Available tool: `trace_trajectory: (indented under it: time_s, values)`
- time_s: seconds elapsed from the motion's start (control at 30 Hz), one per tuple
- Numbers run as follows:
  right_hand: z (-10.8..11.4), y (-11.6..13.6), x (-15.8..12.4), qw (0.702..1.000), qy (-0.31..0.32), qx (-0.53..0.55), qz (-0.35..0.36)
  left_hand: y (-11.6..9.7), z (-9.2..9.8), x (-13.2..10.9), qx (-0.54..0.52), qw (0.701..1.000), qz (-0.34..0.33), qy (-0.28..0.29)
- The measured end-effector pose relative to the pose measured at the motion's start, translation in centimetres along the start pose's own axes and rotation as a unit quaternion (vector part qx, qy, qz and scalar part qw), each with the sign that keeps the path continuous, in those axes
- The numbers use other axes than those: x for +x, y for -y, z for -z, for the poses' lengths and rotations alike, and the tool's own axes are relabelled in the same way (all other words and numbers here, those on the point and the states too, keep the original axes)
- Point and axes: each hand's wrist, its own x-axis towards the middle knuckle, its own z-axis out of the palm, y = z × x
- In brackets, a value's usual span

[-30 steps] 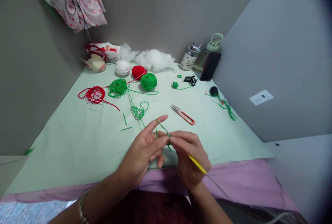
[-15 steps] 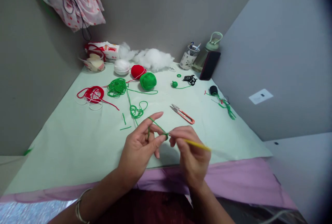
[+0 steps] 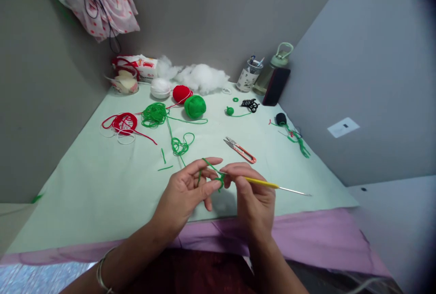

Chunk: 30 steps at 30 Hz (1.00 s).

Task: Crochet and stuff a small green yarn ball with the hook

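My left hand (image 3: pixel 185 192) pinches a small piece of green crochet work (image 3: pixel 220 180) between thumb and fingers. Green yarn runs over its raised index finger and back to a loose tangle of green yarn (image 3: pixel 180 146) on the table. My right hand (image 3: pixel 254 194) grips a crochet hook (image 3: pixel 261 182) with a yellow handle; one metal end sticks out to the right, the other meets the green work. Thread snips (image 3: pixel 240 149) with orange handles lie just beyond my hands. Two short green yarn scraps (image 3: pixel 165 168) are left of them.
Behind lie a green yarn ball (image 3: pixel 195 107), a red yarn ball (image 3: pixel 182 94), a white yarn ball (image 3: pixel 160 88) and white stuffing (image 3: pixel 203 78). A pen cup (image 3: pixel 250 75), a bottle (image 3: pixel 272 71) and a phone (image 3: pixel 276 86) stand back right. A black claw clip (image 3: pixel 250 105) lies before them.
The hook has tilted flatter, and its rear metal end now shows clearly. My left index finger has lowered, and more of the green work is visible between my hands.
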Motion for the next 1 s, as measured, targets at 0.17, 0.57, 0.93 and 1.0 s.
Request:
trace_trajectory:
  time_s: [0.17,0.57,0.93,1.0]
  values:
    - [0.42,-0.35,-0.06,0.998,0.009,0.048,-0.041,0.10,0.33,0.00,0.012,1.000,-0.004,-0.005]
    - [0.62,0.28,0.08,0.999,-0.039,0.019,0.025,-0.36,0.39,0.14,-0.076,0.996,0.038,-0.009]
    - [0.61,0.54,-0.21,0.997,-0.009,-0.033,0.062,-0.56,0.21,0.15,-0.098,0.994,0.044,-0.011]
    - [0.61,0.50,-0.20,0.997,-0.015,-0.034,0.062,-0.50,0.25,0.18,-0.099,0.994,0.045,-0.011]
